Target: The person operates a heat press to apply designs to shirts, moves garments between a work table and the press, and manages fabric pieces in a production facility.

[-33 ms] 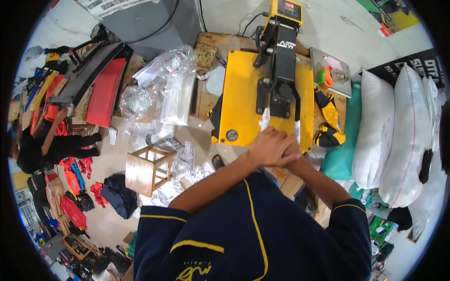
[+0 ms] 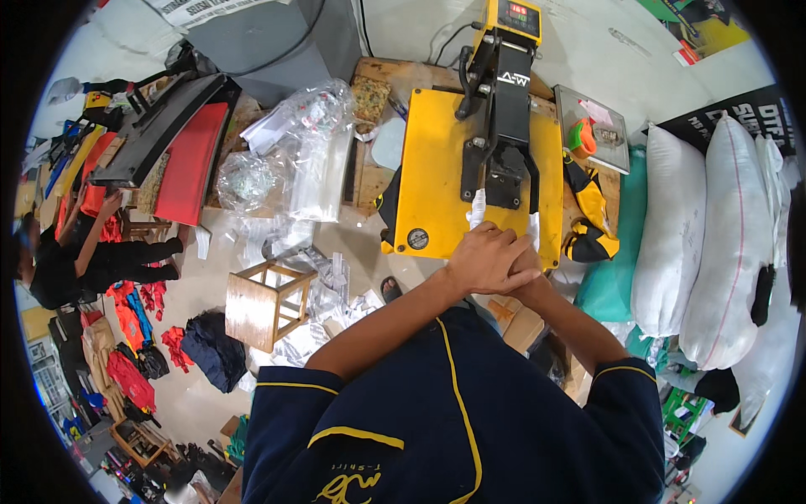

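A yellow heat press (image 2: 432,168) with a black arm and control box stands on a wooden table (image 2: 369,181) in front of me. Two white-wrapped handle arms (image 2: 477,206) run from the press head toward me. My left hand (image 2: 485,256) lies over my right hand (image 2: 529,270) at the press's near edge, both closed where these arms meet. The handle bar itself is hidden under my hands. My dark blue sleeves with yellow piping fill the lower view.
Clear plastic bags (image 2: 311,160) lie left of the press. A second press with a red pad (image 2: 189,160) stands at far left. A wooden stool (image 2: 260,302) and scattered clothes are on the floor. A seated person (image 2: 75,252) is at left. White sacks (image 2: 739,235) are at right.
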Tool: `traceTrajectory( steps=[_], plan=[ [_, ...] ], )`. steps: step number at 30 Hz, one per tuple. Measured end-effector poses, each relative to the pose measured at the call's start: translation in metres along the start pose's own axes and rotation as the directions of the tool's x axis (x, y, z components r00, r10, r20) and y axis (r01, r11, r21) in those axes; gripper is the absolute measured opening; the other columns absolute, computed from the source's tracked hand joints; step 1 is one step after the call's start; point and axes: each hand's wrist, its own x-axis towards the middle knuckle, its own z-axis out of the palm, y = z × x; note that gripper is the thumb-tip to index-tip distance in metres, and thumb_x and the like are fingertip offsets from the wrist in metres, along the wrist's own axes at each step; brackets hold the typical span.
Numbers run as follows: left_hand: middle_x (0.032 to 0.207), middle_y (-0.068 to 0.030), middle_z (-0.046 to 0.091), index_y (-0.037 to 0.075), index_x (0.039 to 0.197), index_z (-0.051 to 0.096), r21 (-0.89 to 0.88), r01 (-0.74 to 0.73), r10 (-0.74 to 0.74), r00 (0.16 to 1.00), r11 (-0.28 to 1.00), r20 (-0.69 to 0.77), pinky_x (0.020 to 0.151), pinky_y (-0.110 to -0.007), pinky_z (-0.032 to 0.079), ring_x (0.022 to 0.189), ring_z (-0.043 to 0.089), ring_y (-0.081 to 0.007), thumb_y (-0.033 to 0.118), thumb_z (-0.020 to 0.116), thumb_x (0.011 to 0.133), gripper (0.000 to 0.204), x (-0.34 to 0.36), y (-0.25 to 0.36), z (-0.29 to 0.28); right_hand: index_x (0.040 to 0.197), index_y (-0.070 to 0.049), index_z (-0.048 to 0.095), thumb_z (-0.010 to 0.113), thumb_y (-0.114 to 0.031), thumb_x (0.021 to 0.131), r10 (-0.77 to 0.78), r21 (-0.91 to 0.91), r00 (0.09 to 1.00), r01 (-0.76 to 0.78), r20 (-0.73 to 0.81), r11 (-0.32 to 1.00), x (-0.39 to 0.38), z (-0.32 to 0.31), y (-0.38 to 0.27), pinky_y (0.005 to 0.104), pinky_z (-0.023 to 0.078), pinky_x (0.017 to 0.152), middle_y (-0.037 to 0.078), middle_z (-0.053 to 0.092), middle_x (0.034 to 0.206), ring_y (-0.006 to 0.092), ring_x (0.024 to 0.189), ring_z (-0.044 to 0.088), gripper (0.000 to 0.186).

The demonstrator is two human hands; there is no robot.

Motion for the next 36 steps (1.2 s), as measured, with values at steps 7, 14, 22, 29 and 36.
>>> traceTrajectory(
  steps=[7, 14, 22, 29, 36],
  plan=[
    [0.075, -0.0210, 0.067, 0.002, 0.108, 0.067, 0.077, 0.062, -0.062, 0.998, 0.995, -0.008, 0.096, -0.043, 0.046, 0.072, 0.067, -0.0347, 0.057, 0.057, 0.087, 0.060, -0.004, 0.002, 0.006, 0.096, -0.007, 0.066, 0.070, -0.031, 0.076, 0.018, -0.014, 1.000, -0.018, -0.004, 1.000, -0.017, 0.005, -0.010, 0.0449, 0.049, 0.074, 0.015, 0.066, 0.094, 0.0333, 0.090, 0.063, 0.031],
    [0.068, -0.0223, 0.065, 0.000, 0.107, 0.067, -0.009, 0.076, -0.077, 0.997, 0.997, -0.017, 0.086, -0.042, 0.048, 0.069, 0.065, -0.0361, 0.055, 0.057, 0.087, 0.060, -0.006, -0.003, 0.009, 0.098, -0.008, 0.066, 0.069, -0.029, 0.076, 0.015, 0.025, 1.000, -0.015, 0.027, 1.000, -0.016, 0.014, -0.003, 0.0453, 0.048, 0.075, 0.015, 0.065, 0.096, 0.0341, 0.091, 0.062, 0.031],
    [0.088, -0.0179, 0.071, 0.002, 0.115, 0.064, 0.002, 0.120, -0.119, 0.992, 0.993, 0.044, 0.089, -0.041, 0.048, 0.084, 0.067, -0.0348, 0.049, 0.062, 0.087, 0.054, -0.003, 0.001, 0.000, 0.099, -0.008, 0.066, 0.068, -0.024, 0.076, 0.006, 0.158, 0.997, -0.018, 0.074, 0.987, -0.022, 0.029, 0.017, 0.0464, 0.046, 0.079, 0.015, 0.064, 0.099, 0.0353, 0.094, 0.059, 0.028],
    [0.096, -0.0170, 0.072, 0.003, 0.117, 0.063, -0.052, 0.157, -0.153, 0.985, 0.986, 0.073, 0.089, -0.040, 0.049, 0.085, 0.069, -0.0322, 0.046, 0.064, 0.086, 0.053, 0.008, 0.003, -0.004, 0.098, -0.007, 0.066, 0.069, -0.026, 0.075, -0.052, 0.154, 0.996, 0.041, 0.069, 0.987, -0.016, 0.020, 0.026, 0.0462, 0.047, 0.078, 0.015, 0.064, 0.096, 0.0347, 0.093, 0.060, 0.029],
    [0.096, -0.0155, 0.072, 0.002, 0.112, 0.065, -0.011, 0.188, -0.187, 0.979, 0.982, 0.076, 0.090, -0.038, 0.049, 0.087, 0.069, -0.0308, 0.047, 0.062, 0.087, 0.052, 0.008, 0.006, -0.006, 0.097, -0.007, 0.066, 0.070, -0.028, 0.075, -0.077, 0.165, 0.994, 0.063, 0.082, 0.984, -0.010, 0.010, 0.033, 0.0461, 0.047, 0.077, 0.015, 0.064, 0.093, 0.0344, 0.090, 0.061, 0.031]
  ],
)
